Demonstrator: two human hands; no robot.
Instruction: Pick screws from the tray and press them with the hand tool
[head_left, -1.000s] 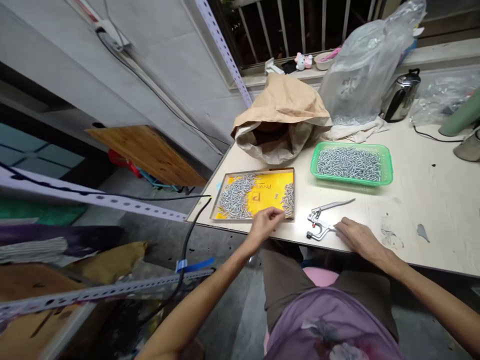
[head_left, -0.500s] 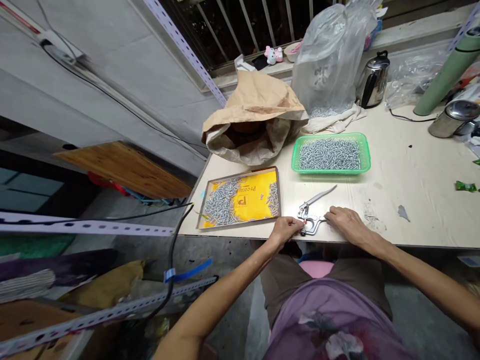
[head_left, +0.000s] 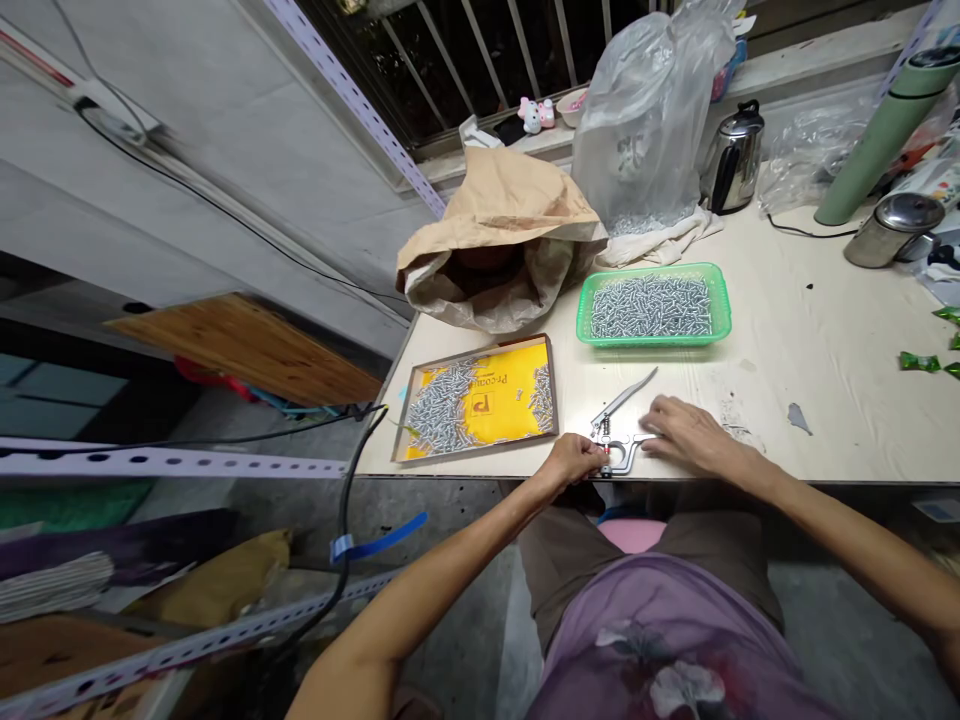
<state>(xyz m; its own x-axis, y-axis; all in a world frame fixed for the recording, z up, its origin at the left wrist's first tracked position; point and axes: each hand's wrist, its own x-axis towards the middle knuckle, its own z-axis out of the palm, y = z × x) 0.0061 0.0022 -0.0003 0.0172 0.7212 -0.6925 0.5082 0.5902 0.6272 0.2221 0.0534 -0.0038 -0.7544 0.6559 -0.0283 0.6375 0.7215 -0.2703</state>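
A metal plier-like hand tool (head_left: 619, 425) lies at the table's front edge with its handles spread. My left hand (head_left: 574, 460) is closed in a pinch at the tool's jaw end; what it holds is too small to name. My right hand (head_left: 686, 432) rests on the lower handle, fingers laid flat over it. A shallow cardboard tray (head_left: 478, 402) with a yellow bottom and piles of small silver screws sits left of the tool. Behind it stands a green plastic basket (head_left: 652, 308) full of the same screws.
A crumpled brown paper sack (head_left: 506, 240) and a clear plastic bag (head_left: 645, 120) stand at the back. A steel kettle (head_left: 735, 160), a green roll (head_left: 874, 145) and a steel cup (head_left: 892, 230) are at the right. A black cable (head_left: 352, 470) hangs left of the table.
My left hand left the cardboard tray and came to the tool's jaw end. My right hand stayed on the tool's handle. The view swung right.
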